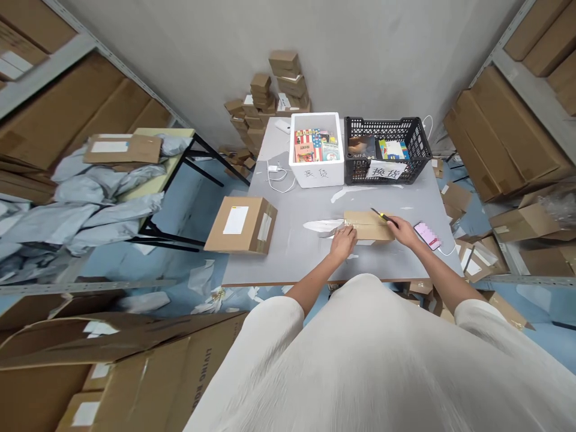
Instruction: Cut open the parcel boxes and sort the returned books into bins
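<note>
A small flat cardboard box (pixel 366 223) lies on the grey table (pixel 310 264) right in front of me. Fingers of my left hand (pixel 344 243) grip its left end, where a strip of clear tape shows. In my right hand (pixel 404 232) is a yellow and black utility knife (pixel 382 215), held over the right part of the box with its tip pointing away to the left. Whether the blade touches the cardboard, I cannot tell. A phone (pixel 427 236) with a lit pink screen rests to the right of my right hand, with a white cable at it.
Behind the box stand a white foam bin (pixel 315 175) and a black plastic crate (pixel 387 174), both containing books. A larger carton (pixel 238 225) occupies the table's left edge. Grey parcels (pixel 108 186) pile up at far left. Opened cartons (pixel 483 258) and scraps litter the floor.
</note>
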A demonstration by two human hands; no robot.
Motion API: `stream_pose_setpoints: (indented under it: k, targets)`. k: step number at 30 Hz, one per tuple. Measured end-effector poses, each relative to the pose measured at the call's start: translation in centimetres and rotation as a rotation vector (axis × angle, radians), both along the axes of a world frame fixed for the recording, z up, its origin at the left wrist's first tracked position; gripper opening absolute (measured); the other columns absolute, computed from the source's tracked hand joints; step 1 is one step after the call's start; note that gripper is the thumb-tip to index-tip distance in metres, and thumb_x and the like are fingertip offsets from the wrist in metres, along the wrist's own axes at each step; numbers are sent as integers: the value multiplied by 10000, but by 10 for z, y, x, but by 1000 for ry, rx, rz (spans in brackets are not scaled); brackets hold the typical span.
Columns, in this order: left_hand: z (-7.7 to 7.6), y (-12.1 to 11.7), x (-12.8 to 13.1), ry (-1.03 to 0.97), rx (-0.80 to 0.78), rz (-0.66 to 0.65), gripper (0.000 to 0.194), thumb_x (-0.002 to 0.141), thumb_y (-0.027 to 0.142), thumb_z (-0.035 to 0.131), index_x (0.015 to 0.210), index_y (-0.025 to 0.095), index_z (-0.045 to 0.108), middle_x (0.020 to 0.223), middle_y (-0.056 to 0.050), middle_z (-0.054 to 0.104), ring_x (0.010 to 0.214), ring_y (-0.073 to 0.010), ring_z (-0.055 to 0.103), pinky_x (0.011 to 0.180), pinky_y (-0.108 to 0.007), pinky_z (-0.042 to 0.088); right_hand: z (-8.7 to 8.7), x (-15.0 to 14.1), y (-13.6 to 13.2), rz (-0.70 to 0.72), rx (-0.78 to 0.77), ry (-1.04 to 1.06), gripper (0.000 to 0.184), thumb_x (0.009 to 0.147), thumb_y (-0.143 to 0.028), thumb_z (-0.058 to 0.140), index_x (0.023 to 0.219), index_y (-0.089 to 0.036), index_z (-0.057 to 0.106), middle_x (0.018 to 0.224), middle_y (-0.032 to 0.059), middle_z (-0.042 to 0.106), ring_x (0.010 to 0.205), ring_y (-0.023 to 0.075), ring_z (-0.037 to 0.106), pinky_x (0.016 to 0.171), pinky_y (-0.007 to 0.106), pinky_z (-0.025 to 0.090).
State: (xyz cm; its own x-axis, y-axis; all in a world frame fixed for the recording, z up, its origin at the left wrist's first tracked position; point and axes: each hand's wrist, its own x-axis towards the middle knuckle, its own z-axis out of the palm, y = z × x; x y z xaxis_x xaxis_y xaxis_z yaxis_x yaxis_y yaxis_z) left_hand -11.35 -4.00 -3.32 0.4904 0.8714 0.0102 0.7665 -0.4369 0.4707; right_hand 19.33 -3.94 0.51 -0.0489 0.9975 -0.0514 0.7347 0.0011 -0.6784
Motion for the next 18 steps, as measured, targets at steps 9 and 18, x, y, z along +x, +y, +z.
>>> stream_pose_setpoints:
  k: [9, 18]
  targets:
    - [1, -5, 2, -161, -62, 43, 459, 1066, 210, 557, 1503, 299, 664, 1624, -133, 640, 1586, -325, 498, 1324, -578, 295, 31, -48, 41, 416, -162, -369, 444, 1123, -464, 509, 1396, -270, 801, 1398, 105, 801, 1259, 321, 732, 1036, 399, 556]
    - [-2, -5, 1, -192, -58, 38, 452, 1088, 229, 515, 1517, 279, 649, 1615, -135, 648, 1584, -329, 494, 1306, -570, 309, 44, -73, 53, 477, -175, -497, 411, 1129, -441, 516, 1362, -290, 819, 1347, 96, 816, 1227, 316, 740, 962, 360, 536]
